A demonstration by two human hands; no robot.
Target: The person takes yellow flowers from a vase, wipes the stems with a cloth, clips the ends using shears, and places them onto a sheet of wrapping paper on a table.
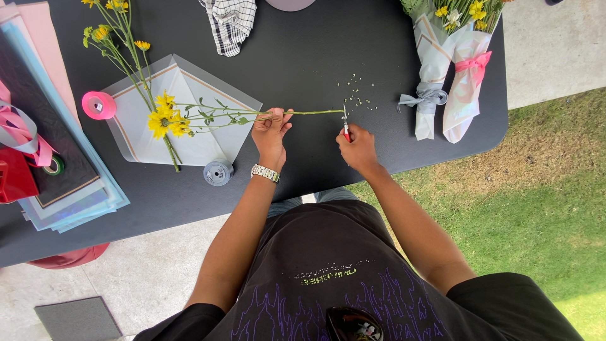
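Observation:
My left hand (270, 131) grips the green stems of a bunch of yellow flowers (165, 119), which lie sideways over a sheet of pale grey wrapping paper (183, 88). The stem ends (315, 112) point right. My right hand (357, 145) holds small red-handled scissors (345, 125) with the blades at the tips of the stems. Small cut stem bits (357, 95) lie scattered on the black table (303, 57) just beyond the blades. A watch sits on my left wrist.
Two wrapped bouquets (449, 69) lie at the table's right end. A pink ribbon spool (99, 105), a grey spool (218, 172), a stack of coloured paper sheets (57, 145), loose yellow flowers (117, 38) and a checked cloth (230, 22) are around. Grass lies to the right.

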